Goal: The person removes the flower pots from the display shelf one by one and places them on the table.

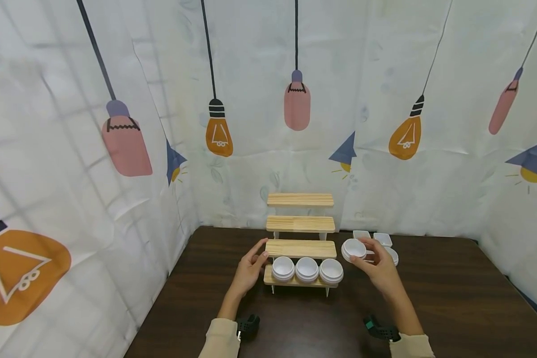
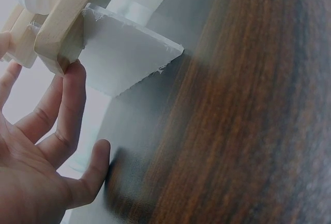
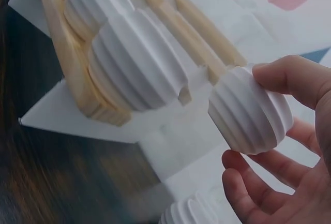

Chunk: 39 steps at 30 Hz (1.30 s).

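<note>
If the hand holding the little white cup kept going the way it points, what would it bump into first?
Probably the wooden step shelf. The right hand holds the white cup just beside the shelf's right end, pointing left and away; depth is hard to judge, so it might slip past behind.

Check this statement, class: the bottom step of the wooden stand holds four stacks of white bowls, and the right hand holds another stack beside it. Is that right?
Not quite. The head view shows three stacks of white bowls on the bottom step of the wooden stand, not four. The rest holds: the right hand holds another stack beside it.
</note>
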Each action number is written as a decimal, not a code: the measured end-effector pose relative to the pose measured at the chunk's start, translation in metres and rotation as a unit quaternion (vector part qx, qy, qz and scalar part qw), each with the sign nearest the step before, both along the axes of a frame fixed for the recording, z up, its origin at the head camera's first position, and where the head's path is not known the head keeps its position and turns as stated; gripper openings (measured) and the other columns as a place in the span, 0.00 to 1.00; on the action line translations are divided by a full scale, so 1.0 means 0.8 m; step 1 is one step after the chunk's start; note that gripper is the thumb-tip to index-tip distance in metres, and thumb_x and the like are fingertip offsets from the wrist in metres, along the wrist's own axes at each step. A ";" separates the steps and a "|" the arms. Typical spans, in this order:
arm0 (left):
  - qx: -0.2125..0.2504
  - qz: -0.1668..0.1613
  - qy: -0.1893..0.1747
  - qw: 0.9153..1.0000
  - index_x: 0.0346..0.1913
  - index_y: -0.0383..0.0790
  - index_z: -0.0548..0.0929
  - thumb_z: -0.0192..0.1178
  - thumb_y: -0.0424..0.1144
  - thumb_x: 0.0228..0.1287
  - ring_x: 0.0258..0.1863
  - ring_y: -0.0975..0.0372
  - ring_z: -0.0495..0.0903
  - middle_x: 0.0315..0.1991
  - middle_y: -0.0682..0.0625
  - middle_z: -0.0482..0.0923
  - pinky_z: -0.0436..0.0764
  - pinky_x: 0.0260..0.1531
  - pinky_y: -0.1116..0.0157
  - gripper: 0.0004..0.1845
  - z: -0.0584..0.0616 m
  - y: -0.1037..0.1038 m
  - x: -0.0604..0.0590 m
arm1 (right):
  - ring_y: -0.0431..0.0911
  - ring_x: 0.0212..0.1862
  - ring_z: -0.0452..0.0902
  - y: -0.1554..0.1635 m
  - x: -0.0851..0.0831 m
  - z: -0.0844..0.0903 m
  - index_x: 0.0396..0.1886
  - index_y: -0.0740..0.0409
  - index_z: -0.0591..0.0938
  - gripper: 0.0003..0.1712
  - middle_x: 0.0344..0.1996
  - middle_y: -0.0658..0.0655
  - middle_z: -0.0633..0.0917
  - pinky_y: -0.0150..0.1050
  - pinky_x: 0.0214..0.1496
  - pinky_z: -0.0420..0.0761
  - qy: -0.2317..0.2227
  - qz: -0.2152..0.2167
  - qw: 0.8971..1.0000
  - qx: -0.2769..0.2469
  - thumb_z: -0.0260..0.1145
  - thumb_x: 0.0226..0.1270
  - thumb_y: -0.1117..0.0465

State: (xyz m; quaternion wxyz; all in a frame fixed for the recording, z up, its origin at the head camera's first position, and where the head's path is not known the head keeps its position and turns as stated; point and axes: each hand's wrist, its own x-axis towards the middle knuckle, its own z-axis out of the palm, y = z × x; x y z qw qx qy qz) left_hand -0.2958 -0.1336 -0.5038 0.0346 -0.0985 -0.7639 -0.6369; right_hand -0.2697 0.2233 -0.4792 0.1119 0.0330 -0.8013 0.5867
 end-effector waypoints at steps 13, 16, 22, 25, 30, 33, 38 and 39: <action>-0.003 -0.004 -0.001 1.000 0.74 0.46 0.72 0.57 0.38 0.78 0.37 0.45 0.86 0.35 0.35 0.87 0.86 0.34 0.64 0.25 0.002 0.000 0.002 | 0.38 0.38 0.77 0.023 -0.004 -0.013 0.68 0.63 0.73 0.34 0.57 0.69 0.78 0.31 0.39 0.78 -0.012 -0.001 1.000 0.019 0.74 0.65 0.63; -0.003 -0.005 -0.002 1.000 0.74 0.46 0.72 0.57 0.38 0.78 0.37 0.44 0.86 0.35 0.35 0.87 0.86 0.33 0.65 0.25 0.003 0.000 0.001 | 0.38 0.38 0.77 0.029 -0.005 -0.017 0.68 0.63 0.72 0.34 0.58 0.69 0.78 0.31 0.39 0.78 -0.018 -0.003 0.999 0.028 0.74 0.65 0.62; -0.005 -0.005 -0.002 1.000 0.74 0.45 0.72 0.57 0.38 0.78 0.38 0.43 0.86 0.36 0.35 0.87 0.87 0.35 0.62 0.25 0.003 0.000 0.001 | 0.38 0.39 0.77 0.040 -0.007 -0.025 0.70 0.63 0.72 0.36 0.59 0.68 0.78 0.31 0.39 0.78 -0.030 -0.002 0.999 0.039 0.75 0.65 0.61; -0.009 -0.004 -0.001 1.000 0.74 0.45 0.72 0.57 0.38 0.78 0.38 0.44 0.86 0.36 0.34 0.87 0.88 0.37 0.54 0.25 0.003 0.000 0.002 | 0.39 0.40 0.79 0.044 -0.007 -0.029 0.70 0.62 0.71 0.36 0.59 0.68 0.78 0.30 0.39 0.79 -0.032 0.000 0.999 0.044 0.74 0.66 0.60; -0.013 -0.001 -0.003 1.000 0.74 0.46 0.72 0.57 0.39 0.78 0.38 0.46 0.87 0.36 0.36 0.87 0.88 0.39 0.51 0.25 0.003 0.000 0.001 | 0.37 0.40 0.79 0.050 -0.007 -0.035 0.69 0.63 0.72 0.35 0.59 0.70 0.78 0.31 0.40 0.80 -0.031 0.006 0.998 0.055 0.75 0.66 0.60; -0.011 0.000 -0.003 1.000 0.74 0.46 0.72 0.57 0.39 0.78 0.37 0.47 0.87 0.35 0.37 0.87 0.88 0.37 0.57 0.25 0.002 0.000 0.001 | 0.39 0.43 0.79 0.054 -0.008 -0.039 0.70 0.62 0.71 0.36 0.61 0.71 0.78 0.30 0.41 0.80 -0.038 0.009 0.997 0.066 0.75 0.66 0.59; -0.013 0.009 -0.006 1.000 0.75 0.49 0.72 0.57 0.41 0.78 0.37 0.49 0.87 0.36 0.37 0.87 0.86 0.34 0.64 0.25 -0.022 -0.001 -0.014 | 0.41 0.43 0.79 0.060 -0.010 -0.048 0.70 0.63 0.71 0.36 0.63 0.71 0.79 0.30 0.41 0.80 -0.043 0.016 0.996 0.079 0.74 0.66 0.61; -0.014 0.011 -0.006 1.000 0.75 0.51 0.72 0.57 0.43 0.78 0.38 0.50 0.87 0.36 0.37 0.87 0.86 0.34 0.64 0.25 -0.027 -0.002 -0.018 | 0.41 0.42 0.79 0.061 -0.010 -0.050 0.70 0.63 0.71 0.36 0.62 0.71 0.79 0.31 0.41 0.79 -0.042 0.016 0.996 0.079 0.74 0.66 0.61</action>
